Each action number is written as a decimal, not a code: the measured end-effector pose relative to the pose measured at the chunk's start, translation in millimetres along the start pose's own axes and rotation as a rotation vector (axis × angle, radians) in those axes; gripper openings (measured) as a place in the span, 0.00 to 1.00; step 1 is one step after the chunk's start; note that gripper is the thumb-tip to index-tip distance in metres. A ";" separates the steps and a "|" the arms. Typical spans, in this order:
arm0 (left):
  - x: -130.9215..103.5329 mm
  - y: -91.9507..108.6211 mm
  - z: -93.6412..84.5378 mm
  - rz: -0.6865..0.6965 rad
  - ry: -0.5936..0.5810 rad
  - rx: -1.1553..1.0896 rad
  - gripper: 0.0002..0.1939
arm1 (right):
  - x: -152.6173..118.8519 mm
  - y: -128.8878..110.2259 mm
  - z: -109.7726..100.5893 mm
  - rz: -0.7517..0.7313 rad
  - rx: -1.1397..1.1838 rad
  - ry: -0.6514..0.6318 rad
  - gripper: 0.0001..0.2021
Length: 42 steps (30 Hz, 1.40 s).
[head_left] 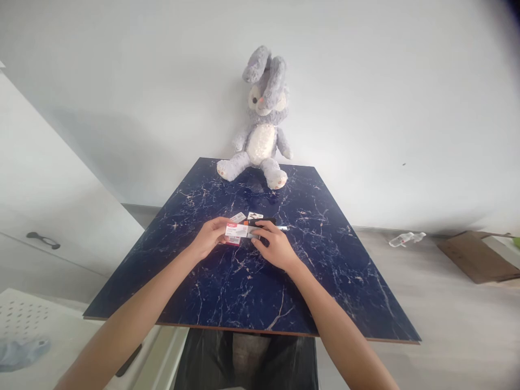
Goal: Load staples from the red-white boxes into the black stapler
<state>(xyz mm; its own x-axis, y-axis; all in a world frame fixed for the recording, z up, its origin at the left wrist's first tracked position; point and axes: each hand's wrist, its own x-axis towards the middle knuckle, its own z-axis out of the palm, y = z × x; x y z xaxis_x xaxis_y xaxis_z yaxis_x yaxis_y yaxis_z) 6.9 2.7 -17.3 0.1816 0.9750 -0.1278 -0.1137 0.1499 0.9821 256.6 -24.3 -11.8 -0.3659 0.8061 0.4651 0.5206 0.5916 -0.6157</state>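
My left hand (210, 236) is closed on the left end of a small white and red box (236, 230), held over the table. My right hand (273, 242) has its fingers bent onto a flat grey piece (252, 231) at the right end of the box; whether it is part of the box or comes out of it is not clear. Beneath lies another red and white box (233, 240). Just behind are a white printed card or box (238, 217), a second white card (255, 215) and a black object with an orange tip (266, 221), partly hidden by my right hand.
The dark blue marbled table (325, 281) stands against a white wall. A grey plush rabbit (262, 143) sits at its far edge. White cabinet (49, 189) at left. On the floor at right lie a clear plastic bottle (401, 239) and a cardboard box (475, 257).
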 end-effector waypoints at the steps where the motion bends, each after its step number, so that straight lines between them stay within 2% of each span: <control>1: 0.0 -0.2 -0.1 0.001 -0.003 0.007 0.17 | 0.2 0.7 0.7 -0.004 0.005 -0.024 0.08; 6: 0.1 -1.4 -2.0 -0.013 -0.056 0.014 0.16 | 1.3 5.8 4.2 0.008 0.079 -0.066 0.01; 10: 1.4 -2.0 -2.7 -0.034 -0.051 -0.030 0.15 | 2.6 2.7 4.9 0.086 0.229 -0.065 0.04; 13: 3.8 -2.5 -3.7 -0.040 -0.034 -0.107 0.14 | 4.5 1.4 4.6 0.164 0.405 0.049 0.08; 17: 6.2 0.0 -8.2 -0.024 -0.011 -0.259 0.11 | 7.5 9.8 -3.7 0.306 0.540 0.324 0.13; 19: 5.6 2.7 -10.2 -0.029 -0.029 -0.344 0.09 | 8.6 15.3 -9.8 0.382 0.560 0.373 0.15; 22: 2.6 4.9 -9.8 -0.016 -0.085 -0.404 0.10 | 9.1 18.8 -12.4 0.425 0.620 0.314 0.16; 26: -2.0 1.9 -4.8 -0.018 -0.161 -0.326 0.12 | 7.7 16.4 -0.6 0.443 0.641 0.169 0.17; 29: -4.7 -0.4 -1.5 -0.021 -0.198 -0.264 0.14 | 6.4 16.4 7.2 0.480 0.614 0.166 0.17; 34: -8.0 1.0 2.6 0.011 -0.256 -0.191 0.16 | 5.5 16.2 8.6 0.479 0.671 0.157 0.16; 38: -9.6 2.2 5.3 -0.005 -0.242 -0.094 0.19 | 5.4 12.8 9.4 0.468 0.809 0.095 0.16; 42: -11.1 2.3 9.8 -0.063 -0.236 -0.006 0.21 | 4.6 13.7 11.1 0.457 0.816 0.057 0.17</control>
<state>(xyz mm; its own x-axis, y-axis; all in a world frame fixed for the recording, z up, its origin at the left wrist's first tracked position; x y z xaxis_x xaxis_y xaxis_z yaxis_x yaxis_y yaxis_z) 14.1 -9.4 -12.2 0.4118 0.8985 -0.1520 -0.1006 0.2106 0.9724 253.5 -12.3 -25.2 -0.2096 0.9741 0.0854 -0.1055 0.0643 -0.9923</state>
